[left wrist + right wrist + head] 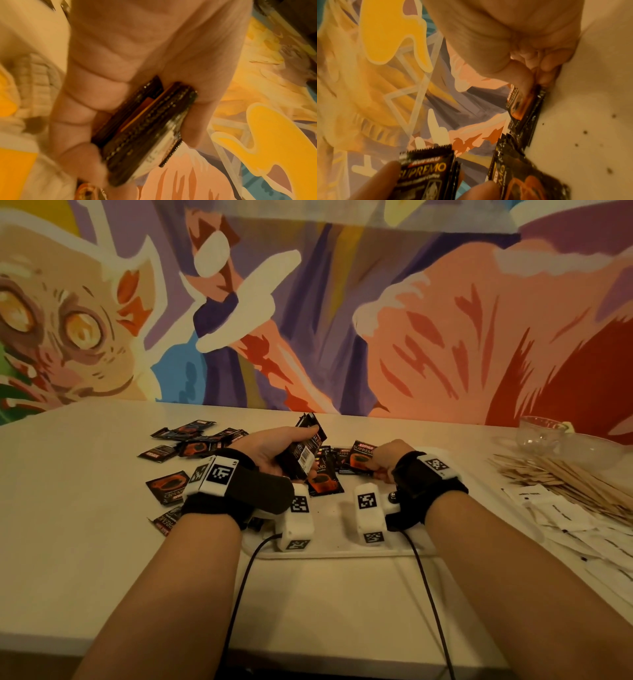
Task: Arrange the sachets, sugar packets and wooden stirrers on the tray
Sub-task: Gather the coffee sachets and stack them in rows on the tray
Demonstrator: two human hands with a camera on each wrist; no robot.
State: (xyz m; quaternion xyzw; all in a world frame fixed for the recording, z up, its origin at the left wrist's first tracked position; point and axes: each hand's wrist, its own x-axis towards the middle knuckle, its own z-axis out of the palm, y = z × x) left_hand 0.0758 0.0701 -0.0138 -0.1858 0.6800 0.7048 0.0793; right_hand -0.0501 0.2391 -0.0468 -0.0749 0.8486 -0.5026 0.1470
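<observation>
My left hand [291, 455] hovers over the white tray [342, 553] and grips a stack of black coffee sachets [308, 446], thumb on top and fingers curled beneath. The left wrist view shows that stack [145, 128] edge-on, squeezed in the hand [120, 67]. My right hand [378, 463] pinches one black and orange sachet [361, 460] lying on the tray with a few others. In the right wrist view thumb and fingers [522, 81] press that sachet [527, 108] against the tray [590, 108]. White sugar packets [561, 515] and wooden stirrers [565, 477] lie on the table to the right.
Several loose sachets [191, 440] are scattered on the table left of the tray, two near my left wrist. A glass cup [541, 433] and a glass bowl stand at the far right by the painted wall. Sensor cables run from both wrists toward the table's front edge.
</observation>
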